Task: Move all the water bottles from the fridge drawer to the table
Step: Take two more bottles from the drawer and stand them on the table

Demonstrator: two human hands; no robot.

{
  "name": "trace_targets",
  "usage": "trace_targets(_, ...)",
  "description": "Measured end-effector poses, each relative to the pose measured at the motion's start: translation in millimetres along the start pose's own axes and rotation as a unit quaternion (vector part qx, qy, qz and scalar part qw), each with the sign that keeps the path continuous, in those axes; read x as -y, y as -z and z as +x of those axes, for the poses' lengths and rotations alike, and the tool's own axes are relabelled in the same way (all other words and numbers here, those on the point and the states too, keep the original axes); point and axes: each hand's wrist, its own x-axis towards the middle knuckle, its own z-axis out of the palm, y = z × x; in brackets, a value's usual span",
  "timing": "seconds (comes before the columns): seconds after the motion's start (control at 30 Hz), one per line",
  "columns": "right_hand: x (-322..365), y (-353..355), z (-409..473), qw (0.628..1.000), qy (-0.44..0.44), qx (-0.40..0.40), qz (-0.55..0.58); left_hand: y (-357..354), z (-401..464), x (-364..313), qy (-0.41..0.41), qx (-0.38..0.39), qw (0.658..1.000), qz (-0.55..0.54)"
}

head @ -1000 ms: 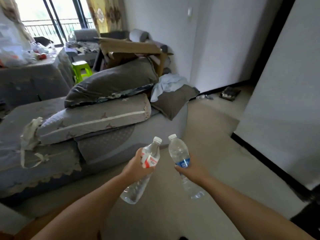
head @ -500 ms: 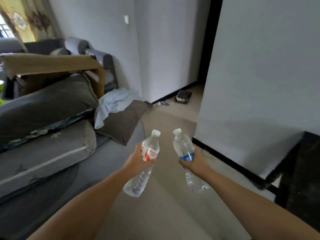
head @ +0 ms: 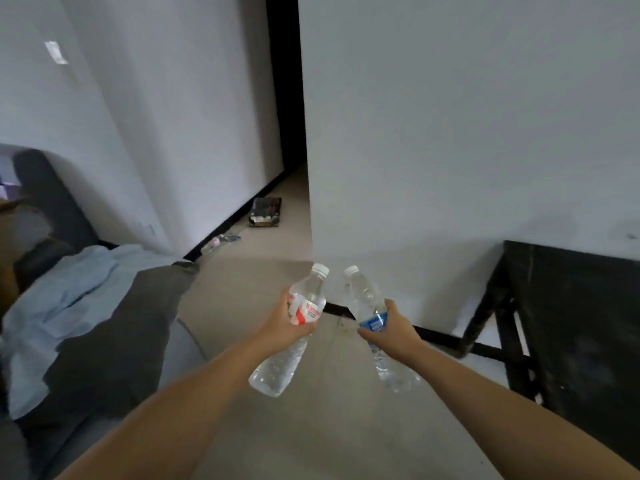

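The left hand (head: 281,325) has its grip curled round the red-labelled bottle (head: 294,332), the right hand (head: 393,332) round the blue-labelled bottle (head: 372,322), caps tilted close together above both grips, the dark table (head: 575,327) to the right.

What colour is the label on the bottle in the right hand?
Blue, on the clear bottle in the head view.

The left hand (head: 281,323) grips a clear bottle with a red-and-white label (head: 300,327), and the right hand (head: 393,332) grips a blue-labelled bottle (head: 372,323); both caps tilt away from the hands, close together. A dark worktop (head: 585,327) stands right of the hands, a grey sofa (head: 114,337) to their left.
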Motion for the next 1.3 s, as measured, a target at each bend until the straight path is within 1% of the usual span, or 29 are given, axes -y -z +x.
trace_targets(0.07, 5, 5, 28, 0.999, -0.015, -0.028, 0.016, 11, 42, -13, -0.016, 0.028, 0.999, 0.014)
trace_targets(0.17, 3, 14, 55, 0.997, -0.04, -0.06, 0.041, 14, 94, -23, -0.03, 0.051, 0.997, 0.042)
trace_targets(0.3, -9, 30, 69, 0.992, -0.087, -0.082, 0.05, -10, 141, -39, -0.05, 0.106, 0.991, 0.061)
trace_targets(0.43, -36, 60, 84, 0.984, -0.131, -0.12, 0.022, -54, 186, -67, -0.099, 0.173, 0.973, 0.116)
trace_targets(0.57, -69, 99, 98, 0.972, -0.168, -0.161, 0.039, -108, 227, -111, -0.141, 0.212, 0.956, 0.146)
trace_targets(0.8, -130, 210, 139, 0.952, -0.219, -0.208, 0.043, -207, 304, -207, -0.2, 0.28, 0.927, 0.148)
trace_targets(0.87, -145, 244, 147, 0.946, -0.223, -0.232, 0.037, -235, 325, -237, -0.215, 0.294, 0.92, 0.145)
trace_targets(1.0, -173, 289, 143, 0.927, -0.246, -0.277, 0.054, -283, 350, -278, -0.213, 0.316, 0.917, 0.121)
trace_targets(1.13, -207, 316, 123, 0.898, -0.295, -0.319, 0.068, -347, 354, -314, -0.248, 0.371, 0.885, 0.133)
trace_targets(1.3, -246, 335, 85, 0.852, -0.356, -0.374, 0.089, -436, 340, -349, -0.301, 0.46, 0.819, 0.165)
